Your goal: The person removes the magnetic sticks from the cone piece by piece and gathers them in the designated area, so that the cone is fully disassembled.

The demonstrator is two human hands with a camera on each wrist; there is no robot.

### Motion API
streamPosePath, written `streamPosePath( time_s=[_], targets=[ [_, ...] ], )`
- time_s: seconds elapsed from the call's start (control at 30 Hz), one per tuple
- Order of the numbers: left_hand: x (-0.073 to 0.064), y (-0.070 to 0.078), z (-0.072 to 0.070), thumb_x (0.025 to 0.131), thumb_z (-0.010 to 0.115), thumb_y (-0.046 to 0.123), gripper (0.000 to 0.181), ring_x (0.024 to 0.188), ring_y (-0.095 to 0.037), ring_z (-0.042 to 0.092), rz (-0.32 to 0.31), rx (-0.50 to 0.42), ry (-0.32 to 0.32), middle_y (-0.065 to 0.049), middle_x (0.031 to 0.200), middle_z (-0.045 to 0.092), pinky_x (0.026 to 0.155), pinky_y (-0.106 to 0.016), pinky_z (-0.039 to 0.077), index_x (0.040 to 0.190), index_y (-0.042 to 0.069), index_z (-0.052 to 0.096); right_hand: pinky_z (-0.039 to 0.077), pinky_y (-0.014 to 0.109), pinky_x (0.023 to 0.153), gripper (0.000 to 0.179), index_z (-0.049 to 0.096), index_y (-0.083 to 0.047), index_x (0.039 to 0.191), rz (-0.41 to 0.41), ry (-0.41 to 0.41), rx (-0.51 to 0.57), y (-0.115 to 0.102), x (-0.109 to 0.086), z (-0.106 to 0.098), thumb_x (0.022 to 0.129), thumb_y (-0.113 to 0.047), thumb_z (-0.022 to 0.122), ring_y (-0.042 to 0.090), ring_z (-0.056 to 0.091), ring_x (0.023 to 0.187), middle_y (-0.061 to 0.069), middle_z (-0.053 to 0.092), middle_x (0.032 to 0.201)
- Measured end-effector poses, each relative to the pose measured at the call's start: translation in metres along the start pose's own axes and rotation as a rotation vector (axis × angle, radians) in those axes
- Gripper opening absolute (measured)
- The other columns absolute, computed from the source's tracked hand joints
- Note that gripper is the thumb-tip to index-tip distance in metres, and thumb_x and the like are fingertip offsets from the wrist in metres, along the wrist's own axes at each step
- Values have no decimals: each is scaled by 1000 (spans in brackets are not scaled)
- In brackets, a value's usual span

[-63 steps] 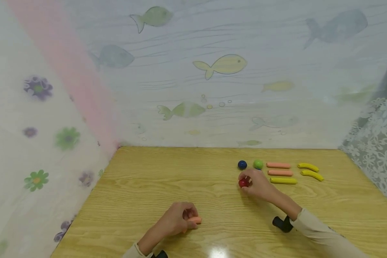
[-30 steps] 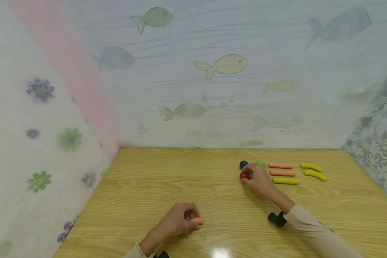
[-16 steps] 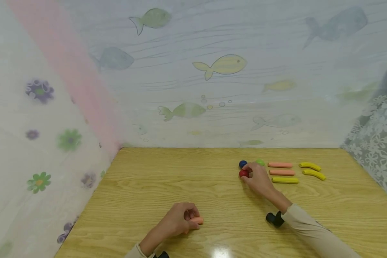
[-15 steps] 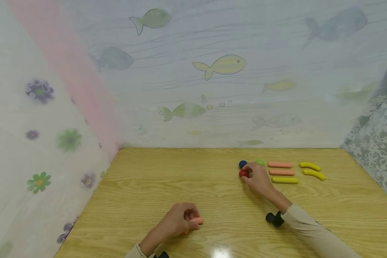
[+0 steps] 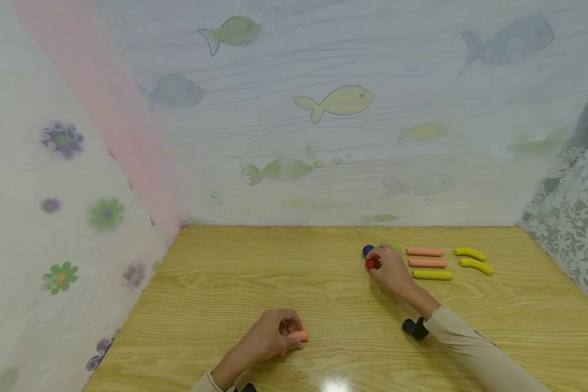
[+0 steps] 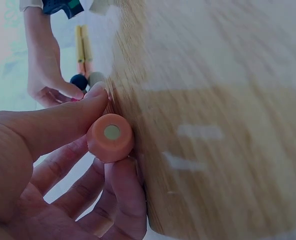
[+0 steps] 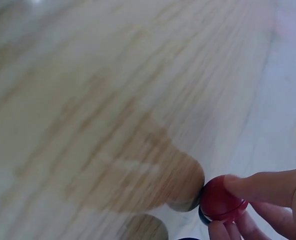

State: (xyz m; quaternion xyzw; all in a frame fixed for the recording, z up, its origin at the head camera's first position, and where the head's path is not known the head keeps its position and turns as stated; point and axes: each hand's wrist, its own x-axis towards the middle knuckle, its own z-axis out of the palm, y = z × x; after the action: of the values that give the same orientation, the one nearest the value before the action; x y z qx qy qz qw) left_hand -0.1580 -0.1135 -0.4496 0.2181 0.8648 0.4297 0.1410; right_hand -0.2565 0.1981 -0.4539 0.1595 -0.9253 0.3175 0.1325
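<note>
In the head view, my left hand [image 5: 267,335] pinches a short salmon-coloured stick [image 5: 301,335] low over the table's near part. The left wrist view shows that stick's round end [image 6: 111,147], with a pale disc in its centre, between thumb and fingers. Farther off, my right hand [image 5: 394,275] pinches a glossy red ball [image 5: 372,264] between thumb and fingertips. A dark blue ball [image 5: 368,250] sits just beyond the red one. Partly hidden behind the right hand is a green ball [image 5: 397,247]. In the right wrist view, the thumb presses the red ball [image 7: 219,197].
Right of the balls lie two salmon sticks [image 5: 424,252] and a straight yellow stick [image 5: 432,275]. Two curved yellow sticks [image 5: 475,265] are farther right. The wooden table [image 5: 255,267] meets a fish-print curtain [image 5: 274,201] at its far edge.
My right hand has carried the red ball away from me, up close to the dark blue ball, and now stays nearly still. The left hand keeps its place with the salmon stick.
</note>
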Motion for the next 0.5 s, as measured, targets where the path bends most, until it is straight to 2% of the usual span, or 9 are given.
streamPosePath(
  time_s=[0.23,0.5],
  targets=[
    [-1,1,0,72,83,14,20,60,-6,49,6,14,4,5,75,57,56,-22,44,83,14,66,49,40,65,9,71,1,83,-46,26,26,0,1,0,75,5,73,27,56,76,14,59,88],
    [0,1,0,71,83,14,21,59,-5,49,5,17,9,6,75,56,55,-22,44,83,14,66,47,38,65,15,70,0,84,-40,25,20,0,-1,1,73,10,73,27,54,78,12,57,88]
  ],
)
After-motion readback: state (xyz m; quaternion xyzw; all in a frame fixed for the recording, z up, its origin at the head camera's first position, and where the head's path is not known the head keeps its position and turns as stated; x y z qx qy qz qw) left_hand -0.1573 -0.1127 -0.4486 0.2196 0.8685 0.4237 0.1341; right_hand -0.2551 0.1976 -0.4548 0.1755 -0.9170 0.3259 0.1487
